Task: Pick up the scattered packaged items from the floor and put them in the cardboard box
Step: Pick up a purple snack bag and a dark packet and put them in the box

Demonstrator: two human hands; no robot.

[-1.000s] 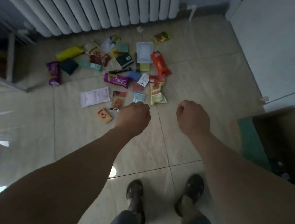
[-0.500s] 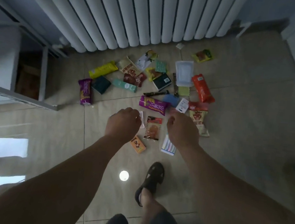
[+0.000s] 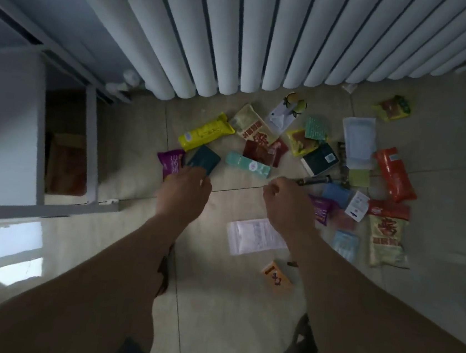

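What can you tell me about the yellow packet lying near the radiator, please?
The yellow packet is a long, glossy pillow-style wrapper with crimped ends and small dark print. It lies flat on the tiled floor, angled diagonally, just in front of the radiator. Neither hand touches it; its upper end sits close to a neighbouring pale packet.

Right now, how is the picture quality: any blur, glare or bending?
Head view: dim room; the right hand and left hand are motion-blurred; window glare on the floor tiles at lower left; the wide lens bends the radiator tubes outward.
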